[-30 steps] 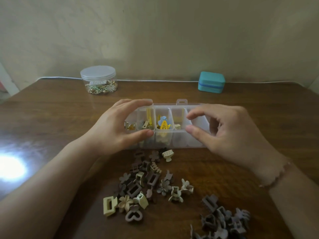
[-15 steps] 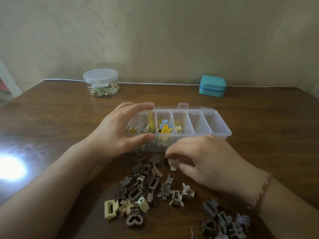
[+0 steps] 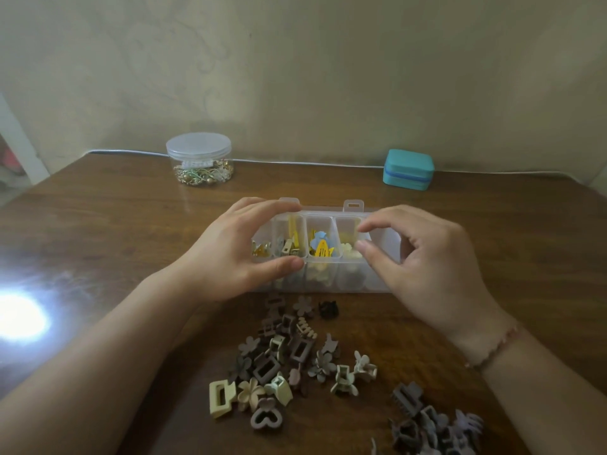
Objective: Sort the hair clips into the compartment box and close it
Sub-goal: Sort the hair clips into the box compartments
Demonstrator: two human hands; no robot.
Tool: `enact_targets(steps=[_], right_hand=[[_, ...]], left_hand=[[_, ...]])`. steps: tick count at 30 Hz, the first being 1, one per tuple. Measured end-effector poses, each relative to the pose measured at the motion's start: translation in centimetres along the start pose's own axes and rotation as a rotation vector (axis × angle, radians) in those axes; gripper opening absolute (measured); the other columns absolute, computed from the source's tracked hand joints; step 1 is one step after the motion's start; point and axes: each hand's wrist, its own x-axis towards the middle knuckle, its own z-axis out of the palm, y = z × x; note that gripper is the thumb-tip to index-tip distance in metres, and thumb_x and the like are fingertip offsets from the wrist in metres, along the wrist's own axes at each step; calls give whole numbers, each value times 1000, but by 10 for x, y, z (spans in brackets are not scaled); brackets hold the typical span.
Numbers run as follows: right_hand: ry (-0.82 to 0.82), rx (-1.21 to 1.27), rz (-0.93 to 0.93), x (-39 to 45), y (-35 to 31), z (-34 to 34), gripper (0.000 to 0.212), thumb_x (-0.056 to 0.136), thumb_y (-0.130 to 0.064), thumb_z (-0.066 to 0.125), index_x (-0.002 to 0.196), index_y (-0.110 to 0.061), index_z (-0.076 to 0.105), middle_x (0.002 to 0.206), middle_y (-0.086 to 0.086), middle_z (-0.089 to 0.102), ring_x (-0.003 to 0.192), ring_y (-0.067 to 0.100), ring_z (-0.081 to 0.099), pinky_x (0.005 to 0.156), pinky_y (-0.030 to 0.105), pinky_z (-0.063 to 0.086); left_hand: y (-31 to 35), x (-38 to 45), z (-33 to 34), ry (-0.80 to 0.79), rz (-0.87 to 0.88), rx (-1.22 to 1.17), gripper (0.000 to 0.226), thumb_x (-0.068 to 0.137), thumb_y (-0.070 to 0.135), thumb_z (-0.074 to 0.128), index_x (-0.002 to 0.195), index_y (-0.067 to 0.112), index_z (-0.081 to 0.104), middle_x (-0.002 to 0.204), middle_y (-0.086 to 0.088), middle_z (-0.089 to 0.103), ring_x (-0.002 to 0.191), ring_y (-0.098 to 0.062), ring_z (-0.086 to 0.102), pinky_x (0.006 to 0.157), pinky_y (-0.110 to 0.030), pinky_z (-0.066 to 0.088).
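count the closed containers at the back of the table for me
2: a clear round jar with a lid at back left, and a teal case at back right, both near the wall. Nothing hides that back edge.

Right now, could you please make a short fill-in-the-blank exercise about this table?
1. The left hand grips the clear ____ box.
2. The round jar has its lid ____.
3. The small case at the back is ____ in colour.

Missing words: compartment; on; teal
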Motion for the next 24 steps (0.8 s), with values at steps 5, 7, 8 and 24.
enact_targets(steps=[5, 7, 8, 24], right_hand=[[-228, 71, -192, -5, -17, -4, 19, 85, -30, 67, 101, -23, 71, 91, -12, 71, 71, -11, 58, 64, 9, 49], [-413, -70, -173, -7, -19, 1, 23, 86, -38, 66, 108, -34, 68, 100, -17, 71, 78, -10, 59, 73, 26, 56], [-493, -151, -154, -7, -19, 4, 26, 87, -41, 64, 113, -37, 65, 107, -19, 69, 83, -10, 57, 79, 30, 55], [-102, 10, 59, 5, -3, -7, 23, 81, -33, 71, 103, -27, 69, 94, -20, 65, 70, -17, 50, 58, 6, 32]], left_hand=[[-2, 0, 1, -2, -9, -8, 75, 74, 70, 60, 139, 35, 48, 127, 32, 46, 129, 0, 40, 103, -23, 35], [-3, 1, 2, -1, -9, -12, 75, 75, 69, 60, 140, 34, 49, 131, 21, 52, 131, -2, 40, 105, -27, 36], [-3, 0, 1, -1, -11, -13, 74, 75, 69, 61, 140, 34, 49, 131, 19, 53, 131, -2, 40, 105, -28, 37], [-1, 0, 1, 0, -11, -3, 74, 74, 70, 58, 139, 36, 48, 124, 42, 38, 127, 5, 38, 98, -8, 28]])
